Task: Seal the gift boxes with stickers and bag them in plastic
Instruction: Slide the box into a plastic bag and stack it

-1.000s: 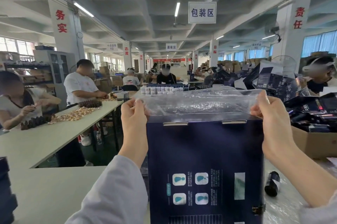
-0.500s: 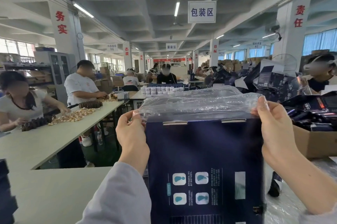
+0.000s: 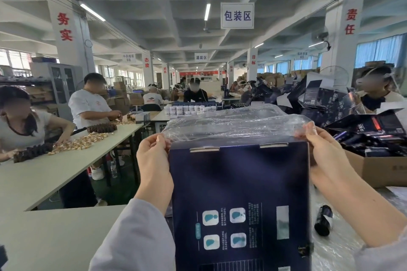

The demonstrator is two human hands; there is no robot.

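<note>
A dark blue gift box point(image 3: 239, 178) stands upright in front of me, its printed back panel facing the camera. A clear plastic bag point(image 3: 231, 124) is stretched open over the box's top edge. My left hand point(image 3: 154, 160) pinches the bag's left edge at the box's upper left corner. My right hand point(image 3: 323, 156) pinches the bag's right edge at the upper right corner. Both hands sit beside the box's sides. The bottom of the box is out of frame.
A small dark bottle point(image 3: 323, 220) lies on plastic sheeting at the right. A cardboard carton point(image 3: 378, 169) full of dark boxes stands behind it. The pale table point(image 3: 55, 237) spreads to my left. People work at a long table point(image 3: 66, 160) strewn with gold pieces.
Both hands have slid lower, drawing the plastic bag's mouth down to the box's top edge. The box stays upright in the same place.
</note>
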